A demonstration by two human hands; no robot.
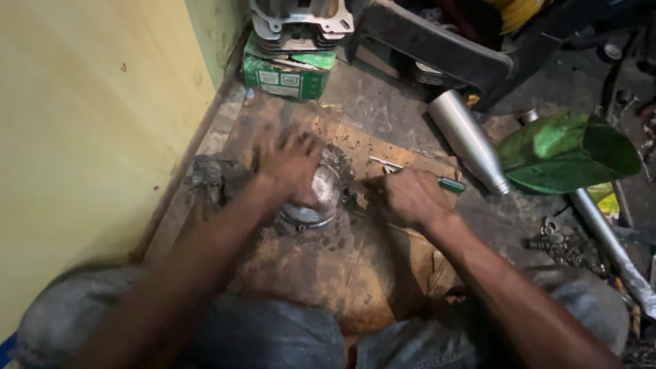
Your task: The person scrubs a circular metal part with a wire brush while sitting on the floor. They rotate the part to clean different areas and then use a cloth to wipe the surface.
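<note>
My left hand (288, 162) rests on top of a round metal piston-like part (321, 201) that stands on a dirty wooden board (347, 266), fingers spread over it. My right hand (411, 196) is closed around a tool with a green handle (451, 185), its metal tip pointing at the part's right side. Both hands are blurred. A dark greasy rag (212, 179) lies just left of the part.
A yellow wall (78, 130) runs along the left. A finned metal cylinder (300, 17) sits on a green box (288, 74) at the back. To the right lie a silver tapered pipe (468, 140), a green funnel-like shell (566, 153), loose nuts (563, 243) and a long metal rod (616, 255).
</note>
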